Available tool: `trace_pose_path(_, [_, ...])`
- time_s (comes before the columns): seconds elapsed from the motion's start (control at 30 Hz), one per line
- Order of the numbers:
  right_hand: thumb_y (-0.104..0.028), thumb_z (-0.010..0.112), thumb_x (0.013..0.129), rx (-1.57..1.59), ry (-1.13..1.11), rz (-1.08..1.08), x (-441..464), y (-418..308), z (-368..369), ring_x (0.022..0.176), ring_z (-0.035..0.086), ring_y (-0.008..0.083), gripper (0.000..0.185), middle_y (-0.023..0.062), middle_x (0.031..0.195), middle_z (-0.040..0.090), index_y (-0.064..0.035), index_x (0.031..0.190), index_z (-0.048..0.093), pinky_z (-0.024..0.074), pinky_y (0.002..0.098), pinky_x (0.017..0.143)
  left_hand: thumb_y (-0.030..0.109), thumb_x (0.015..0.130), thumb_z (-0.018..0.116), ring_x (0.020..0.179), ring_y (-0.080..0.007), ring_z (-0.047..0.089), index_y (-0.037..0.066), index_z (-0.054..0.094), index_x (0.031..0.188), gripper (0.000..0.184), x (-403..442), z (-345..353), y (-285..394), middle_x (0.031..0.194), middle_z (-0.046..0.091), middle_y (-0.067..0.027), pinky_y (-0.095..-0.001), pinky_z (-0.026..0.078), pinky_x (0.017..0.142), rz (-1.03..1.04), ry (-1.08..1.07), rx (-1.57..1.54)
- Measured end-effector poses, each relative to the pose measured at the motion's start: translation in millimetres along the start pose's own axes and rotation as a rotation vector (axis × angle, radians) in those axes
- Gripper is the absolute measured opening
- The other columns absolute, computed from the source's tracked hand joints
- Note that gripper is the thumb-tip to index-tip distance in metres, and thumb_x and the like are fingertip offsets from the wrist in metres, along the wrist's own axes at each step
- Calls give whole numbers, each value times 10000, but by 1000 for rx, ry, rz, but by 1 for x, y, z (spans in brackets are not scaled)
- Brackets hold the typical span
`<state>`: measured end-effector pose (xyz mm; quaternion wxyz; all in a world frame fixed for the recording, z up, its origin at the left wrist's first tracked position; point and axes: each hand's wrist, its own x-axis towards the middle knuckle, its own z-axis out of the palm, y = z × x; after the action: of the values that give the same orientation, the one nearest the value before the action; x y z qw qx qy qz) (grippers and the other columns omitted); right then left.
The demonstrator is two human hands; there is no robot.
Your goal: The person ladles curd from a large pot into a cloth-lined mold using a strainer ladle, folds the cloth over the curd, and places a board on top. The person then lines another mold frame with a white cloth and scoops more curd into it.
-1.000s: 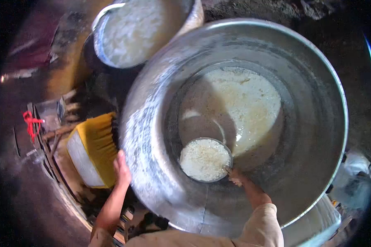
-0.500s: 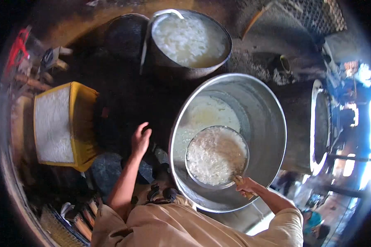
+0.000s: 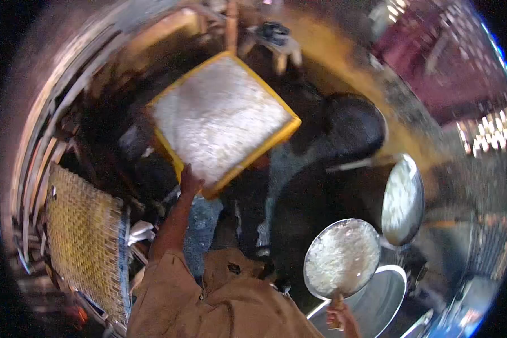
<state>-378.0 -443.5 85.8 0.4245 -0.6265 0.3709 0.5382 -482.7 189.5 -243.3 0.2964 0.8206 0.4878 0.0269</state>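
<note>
My right hand (image 3: 343, 319) grips the wooden handle of a round, shallow strainer (image 3: 307, 263), heaped with white, crumbly curds (image 3: 342, 253). The strainer is held over the edge of a large metal vat (image 3: 399, 277). My left hand (image 3: 191, 181) is at the near corner of a square box with yellow sides (image 3: 276, 143), filled with white material (image 3: 219, 115). The fingers of that hand look stretched out, holding nothing visible. Motion blur hides whether they touch the box.
A pot of white pieces in liquid (image 3: 401, 203) stands at the right, beside a dark round vessel (image 3: 355, 127). A woven bamboo panel (image 3: 87, 239) leans at the left. A small stool (image 3: 276, 45) is at the back, and maroon cloth (image 3: 448, 62) hangs at upper right.
My view has swung left towards the yellow box. The strainer of curds has come up out of the vat in my right hand. My left hand has moved to the box's corner.
</note>
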Motion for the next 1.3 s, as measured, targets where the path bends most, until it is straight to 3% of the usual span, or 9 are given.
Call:
trace_pose_path(0.13, [-41,592,735,-8,-142,9,98,-69,123,437,403,156,379,14,585,409,-191,1039,423,368,325,387,389,479,771,1248,-398,187,6,135,1333,1132,44,-49,-37,1367,174,-222,-416,186,1041,-176,-60,131])
trace_pose_path(0.3, [-224,588,748,-286,-21,-77,187,-150,311,555,532,191,144,39,668,551,-97,812,569,455,342,503,397,491,774,1239,-432,181,46,131,1346,1126,111,17,-168,1383,136,-208,-472,227,1012,-36,-13,486])
trace_pose_path(0.4, [-239,654,672,-708,-183,-300,325,-147,361,501,515,195,186,19,576,542,-69,730,602,423,318,482,354,580,725,1249,-414,181,41,123,1348,1025,113,-46,-99,1386,138,-198,-505,209,1002,-69,-15,361])
trace_pose_path(0.57, [-176,610,744,-468,-378,-343,276,-218,521,534,475,118,137,10,671,504,-99,822,527,408,261,466,304,655,675,1264,-381,177,28,117,1350,933,121,-47,-91,1394,132,-186,-555,166,987,-284,-165,101])
trace_pose_path(0.8, [-218,592,744,-409,-506,-232,351,-221,552,670,536,166,225,57,771,564,-42,881,562,445,315,571,353,661,669,1301,-344,75,24,101,1354,955,113,-46,-84,1414,67,-180,-582,64,992,-194,159,437])
trace_pose_path(0.93, [-251,579,751,-1427,-515,-798,394,-226,538,634,515,179,301,63,718,526,-34,946,510,436,319,546,344,682,638,1297,-370,58,-4,126,1344,906,115,-84,-64,1412,56,-193,-580,59,993,-264,-90,162])
trace_pose_path(1.0, [-255,575,752,-1458,-478,-802,353,-238,554,618,505,184,324,67,701,511,-33,972,490,431,322,536,331,693,624,1295,-379,56,-18,139,1338,879,116,-84,-65,1409,56,-200,-578,58,993,-286,-81,129])
trace_pose_path(1.1, [-346,531,804,-570,-623,-317,296,-254,570,477,424,142,272,-3,570,389,-125,678,436,360,295,413,360,705,601,1293,-384,60,-34,144,1329,868,115,-71,-73,1403,74,-212,-579,60,991,-235,12,212])
trace_pose_path(1.3, [-328,562,788,-809,-337,-242,282,-291,532,597,491,144,272,22,673,518,-63,850,555,412,290,512,410,741,547,1296,-352,92,-25,152,1329,831,117,-61,-77,1397,131,-192,-565,96,990,-194,219,456])
